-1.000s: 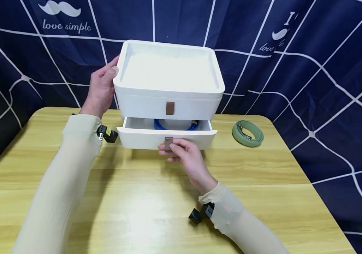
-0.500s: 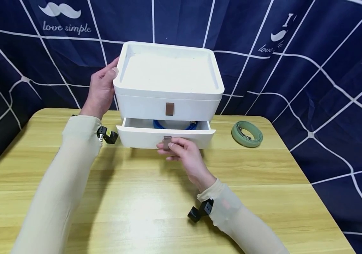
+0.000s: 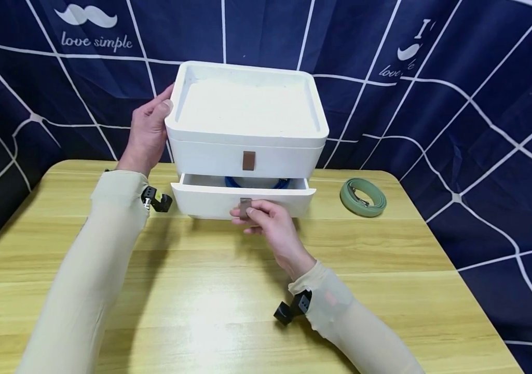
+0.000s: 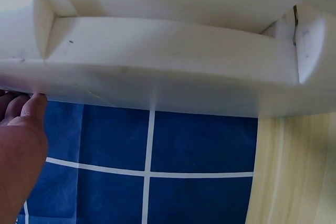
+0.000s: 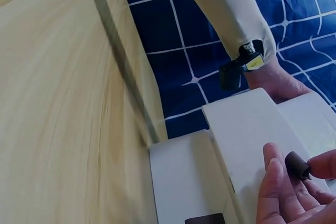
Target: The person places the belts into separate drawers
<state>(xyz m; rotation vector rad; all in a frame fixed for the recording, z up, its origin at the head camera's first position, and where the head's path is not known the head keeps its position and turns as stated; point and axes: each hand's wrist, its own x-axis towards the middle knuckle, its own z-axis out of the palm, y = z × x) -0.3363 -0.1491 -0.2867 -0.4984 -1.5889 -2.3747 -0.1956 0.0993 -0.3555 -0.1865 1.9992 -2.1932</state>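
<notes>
A white two-drawer storage box [image 3: 242,161] stands at the back of the table. Its lower drawer [image 3: 209,201] is partly pulled out, and a blue coil [image 3: 284,183] shows inside, mostly hidden under the upper drawer. My right hand [image 3: 277,228] pinches the brown pull tab [image 3: 245,208] of that lower drawer between thumb and fingers. In the right wrist view the tab [image 5: 297,165] sits between the thumb and fingertips. My left hand [image 3: 148,132] holds the left side of the box, its thumb near the top rim; the left wrist view shows fingers [image 4: 32,109] against the white wall.
A rolled green belt [image 3: 364,197] lies on the wooden table [image 3: 209,291], right of the box. The upper drawer's brown tab [image 3: 249,161] hangs free. A dark blue curtain [image 3: 266,31] with white lines hangs behind the table and along its sides.
The lower drawer has slid slightly inward, with my right hand moving along on its tab. Less of the blue coil shows. My left hand has stayed on the box.
</notes>
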